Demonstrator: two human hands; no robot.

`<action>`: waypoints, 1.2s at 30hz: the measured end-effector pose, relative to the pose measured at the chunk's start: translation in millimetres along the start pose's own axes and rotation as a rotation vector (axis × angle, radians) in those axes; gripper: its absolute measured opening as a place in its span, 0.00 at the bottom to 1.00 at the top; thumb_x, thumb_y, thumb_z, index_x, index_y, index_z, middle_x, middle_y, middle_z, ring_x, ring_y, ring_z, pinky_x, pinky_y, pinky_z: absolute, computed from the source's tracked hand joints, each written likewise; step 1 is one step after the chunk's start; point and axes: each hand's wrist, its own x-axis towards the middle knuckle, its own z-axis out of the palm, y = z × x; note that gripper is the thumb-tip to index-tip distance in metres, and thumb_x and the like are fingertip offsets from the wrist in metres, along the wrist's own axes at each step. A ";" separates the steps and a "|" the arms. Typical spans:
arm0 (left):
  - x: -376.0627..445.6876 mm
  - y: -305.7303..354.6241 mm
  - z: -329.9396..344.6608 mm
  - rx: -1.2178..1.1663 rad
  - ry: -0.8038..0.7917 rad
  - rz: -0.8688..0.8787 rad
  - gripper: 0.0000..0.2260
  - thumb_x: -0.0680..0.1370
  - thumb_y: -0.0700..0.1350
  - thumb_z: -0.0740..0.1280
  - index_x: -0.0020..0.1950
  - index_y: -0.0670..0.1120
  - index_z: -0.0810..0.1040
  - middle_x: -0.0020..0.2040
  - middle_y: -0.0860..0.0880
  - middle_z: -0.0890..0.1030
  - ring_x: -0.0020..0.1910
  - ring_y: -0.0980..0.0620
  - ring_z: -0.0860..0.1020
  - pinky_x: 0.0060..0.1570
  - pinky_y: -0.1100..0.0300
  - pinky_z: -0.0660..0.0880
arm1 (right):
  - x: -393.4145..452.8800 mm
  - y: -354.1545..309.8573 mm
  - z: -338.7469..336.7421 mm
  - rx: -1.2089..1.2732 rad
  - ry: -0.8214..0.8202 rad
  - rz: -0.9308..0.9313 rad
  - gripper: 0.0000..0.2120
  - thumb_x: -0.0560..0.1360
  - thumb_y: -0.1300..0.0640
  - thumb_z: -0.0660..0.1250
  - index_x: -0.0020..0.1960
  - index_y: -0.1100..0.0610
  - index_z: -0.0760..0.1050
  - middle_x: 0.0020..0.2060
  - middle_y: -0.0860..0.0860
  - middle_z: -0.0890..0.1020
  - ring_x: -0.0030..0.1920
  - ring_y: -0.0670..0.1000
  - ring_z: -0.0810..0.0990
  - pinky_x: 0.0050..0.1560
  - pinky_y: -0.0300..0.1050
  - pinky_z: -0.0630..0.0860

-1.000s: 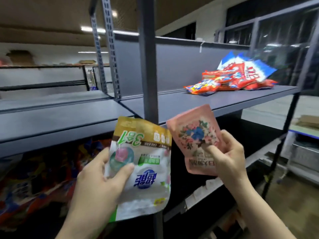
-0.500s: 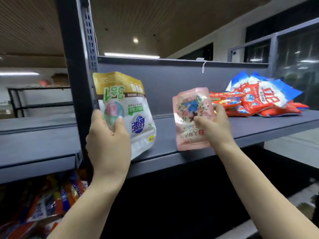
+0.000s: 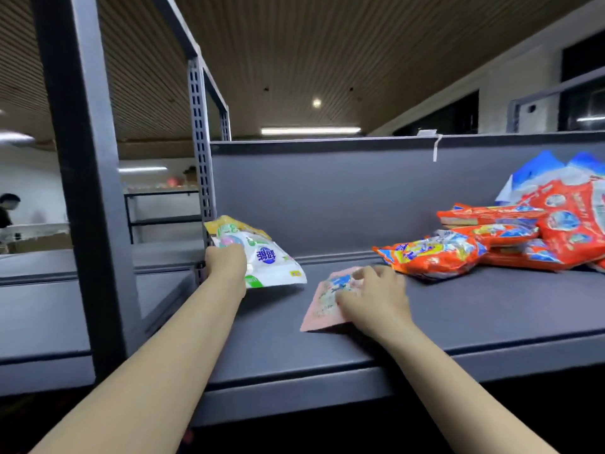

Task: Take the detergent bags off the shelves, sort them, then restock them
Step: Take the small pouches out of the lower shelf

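My left hand [image 3: 226, 262] grips a white and gold detergent bag [image 3: 265, 260] at the back left corner of the grey shelf [image 3: 458, 309], tilted down onto the shelf. The pink floral bag [image 3: 322, 304] lies flat on the shelf under my right hand [image 3: 373, 298], whose fingers rest on top of it. A pile of red and orange detergent bags [image 3: 435, 253] with blue and white ones behind lies at the right end of the same shelf.
A grey upright post [image 3: 85, 178] stands at the front left, and a perforated post [image 3: 199, 152] stands behind the white bag. The shelf's back panel [image 3: 343, 198] closes the rear. A person [image 3: 6, 214] stands far off at the left.
Both hands have moved forward and down from holding the bags upright in the air. The pink bag now lies flat on the shelf; the white bag is lowered into the back left corner.
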 end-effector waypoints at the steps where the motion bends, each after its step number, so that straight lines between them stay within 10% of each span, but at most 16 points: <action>1: 5.9 0.1 5.0 0.026 -0.033 -0.020 0.19 0.76 0.44 0.62 0.65 0.40 0.69 0.62 0.40 0.76 0.56 0.39 0.78 0.46 0.52 0.77 | -3.0 -0.3 0.2 -0.054 0.034 -0.044 0.21 0.74 0.48 0.63 0.65 0.51 0.69 0.70 0.52 0.64 0.70 0.55 0.59 0.65 0.48 0.63; 7: 6.8 -11.6 12.3 0.942 -0.138 0.035 0.39 0.75 0.45 0.69 0.78 0.46 0.49 0.78 0.41 0.47 0.75 0.38 0.54 0.72 0.46 0.56 | -5.9 -4.3 1.0 0.083 -0.127 -0.132 0.10 0.74 0.49 0.62 0.51 0.46 0.79 0.58 0.46 0.78 0.59 0.52 0.73 0.50 0.43 0.69; 11: -5.4 -15.6 5.9 1.206 -0.494 0.134 0.23 0.78 0.50 0.65 0.71 0.44 0.68 0.72 0.47 0.66 0.69 0.46 0.66 0.64 0.58 0.63 | -7.8 -4.6 0.4 0.051 -0.256 -0.185 0.09 0.73 0.48 0.63 0.51 0.45 0.79 0.52 0.44 0.79 0.54 0.51 0.75 0.51 0.43 0.71; 16: -19.6 -11.9 6.9 0.754 -0.585 0.116 0.04 0.78 0.43 0.65 0.51 0.51 0.76 0.60 0.53 0.71 0.60 0.51 0.71 0.58 0.56 0.73 | -11.4 -8.9 2.1 0.019 -0.246 -0.225 0.12 0.73 0.45 0.62 0.53 0.45 0.77 0.52 0.43 0.79 0.56 0.49 0.74 0.57 0.46 0.70; 20: -25.5 -9.6 3.9 0.840 -0.499 0.280 0.05 0.76 0.44 0.64 0.45 0.53 0.78 0.56 0.51 0.76 0.55 0.49 0.74 0.55 0.57 0.75 | -18.0 -13.7 0.2 -0.072 -0.275 -0.270 0.15 0.73 0.43 0.61 0.57 0.44 0.75 0.56 0.44 0.78 0.60 0.49 0.73 0.56 0.45 0.70; 27: -53.6 4.9 -25.2 0.960 -0.449 0.410 0.07 0.76 0.42 0.61 0.45 0.45 0.79 0.45 0.47 0.78 0.41 0.48 0.69 0.41 0.60 0.66 | -29.7 -20.6 -1.7 -0.043 -0.267 -0.279 0.16 0.74 0.46 0.62 0.61 0.46 0.74 0.61 0.46 0.76 0.63 0.50 0.72 0.59 0.45 0.69; 36: -114.4 12.2 -86.4 1.015 -0.350 0.649 0.09 0.77 0.50 0.60 0.53 0.52 0.77 0.53 0.52 0.80 0.53 0.46 0.77 0.54 0.51 0.75 | -73.4 -42.5 -14.9 0.055 0.020 -0.404 0.13 0.75 0.48 0.63 0.57 0.49 0.77 0.56 0.46 0.80 0.60 0.49 0.73 0.56 0.46 0.70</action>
